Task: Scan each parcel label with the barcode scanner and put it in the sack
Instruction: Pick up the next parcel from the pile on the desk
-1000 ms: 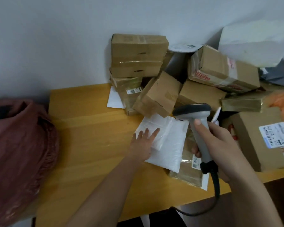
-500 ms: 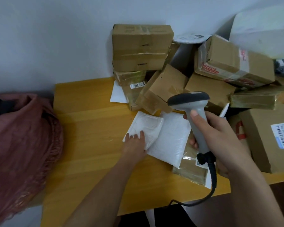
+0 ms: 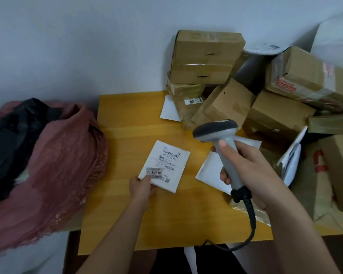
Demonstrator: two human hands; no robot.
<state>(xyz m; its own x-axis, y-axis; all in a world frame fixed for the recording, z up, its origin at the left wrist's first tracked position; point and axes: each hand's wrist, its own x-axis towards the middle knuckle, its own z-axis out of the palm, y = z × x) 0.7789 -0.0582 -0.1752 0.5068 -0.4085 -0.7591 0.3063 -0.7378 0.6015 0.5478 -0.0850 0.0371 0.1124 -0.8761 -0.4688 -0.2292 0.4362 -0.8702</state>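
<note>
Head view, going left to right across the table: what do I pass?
Reddish sack → left hand → small white parcel, label up → barcode scanner in the right hand → piled cardboard boxes.

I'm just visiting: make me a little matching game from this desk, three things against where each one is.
Things:
1. barcode scanner
2. small white parcel
3. reddish sack

Places:
A. beside the table's left edge
B. label up on the table, left hand pinching its near corner
C. held in the right hand

Pairs: 1-C, 2-B, 3-A
</note>
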